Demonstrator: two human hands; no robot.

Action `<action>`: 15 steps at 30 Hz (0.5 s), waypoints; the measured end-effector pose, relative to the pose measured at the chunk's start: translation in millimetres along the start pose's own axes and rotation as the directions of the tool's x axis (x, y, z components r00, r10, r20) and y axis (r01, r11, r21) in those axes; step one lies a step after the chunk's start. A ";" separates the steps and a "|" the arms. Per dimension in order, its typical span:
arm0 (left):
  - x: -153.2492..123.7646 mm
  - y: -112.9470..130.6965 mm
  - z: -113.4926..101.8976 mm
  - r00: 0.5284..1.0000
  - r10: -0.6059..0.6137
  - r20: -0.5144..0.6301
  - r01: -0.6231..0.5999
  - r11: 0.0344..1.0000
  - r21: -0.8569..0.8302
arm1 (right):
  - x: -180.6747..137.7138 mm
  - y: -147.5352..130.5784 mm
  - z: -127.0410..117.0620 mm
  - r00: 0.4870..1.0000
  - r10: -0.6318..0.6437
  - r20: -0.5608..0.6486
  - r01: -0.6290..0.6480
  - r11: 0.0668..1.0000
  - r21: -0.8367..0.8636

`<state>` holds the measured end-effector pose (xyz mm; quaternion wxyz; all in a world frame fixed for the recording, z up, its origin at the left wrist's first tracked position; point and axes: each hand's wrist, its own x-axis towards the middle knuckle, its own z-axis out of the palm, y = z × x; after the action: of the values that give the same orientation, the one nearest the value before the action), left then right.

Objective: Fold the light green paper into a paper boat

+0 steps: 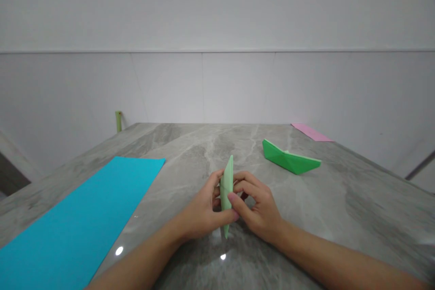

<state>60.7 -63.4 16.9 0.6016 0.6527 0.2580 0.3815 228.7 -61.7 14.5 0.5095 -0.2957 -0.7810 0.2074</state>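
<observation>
Between my two hands, a pale green folded paper [227, 181] is held on edge just over the grey table, its long side pointing away from me. My left hand [207, 204] grips it from the left, the thumb reaching across its near part. On the other side, my right hand [256, 204] pinches it with the thumb and fingers; some fingertips are hidden behind the paper. Farther off to the right, a bright green folded paper boat [290, 158] rests on the table, apart from both hands.
A large blue sheet [84, 213] covers the left side of the marbled grey table [190, 145]. At the far right edge lies a pink sheet [311, 132]. A light green post-like object [118, 121] stands beyond the left edge, before a white wall [234, 86].
</observation>
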 end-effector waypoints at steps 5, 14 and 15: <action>2.0 -0.6 0.3 0.996 0.084 -0.040 -0.076 0.983 0.169 | 2.4 -1.4 0.4 1.000 -0.002 -0.012 0.002 1.000 0.017; 4.4 -5.8 -5.0 0.988 0.129 -0.088 -0.110 0.975 0.193 | -2.0 3.6 5.5 0.995 0.104 -0.004 -0.103 0.989 0.107; 4.4 -6.6 -5.5 0.987 0.130 -0.091 -0.114 0.979 0.171 | -2.2 3.9 5.6 0.993 0.115 -0.006 -0.114 0.987 0.114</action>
<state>59.6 -55.7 11.1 0.5071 0.6946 0.2783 0.4276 225.2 -60.4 8.4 0.5178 -0.3119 -0.7464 0.2785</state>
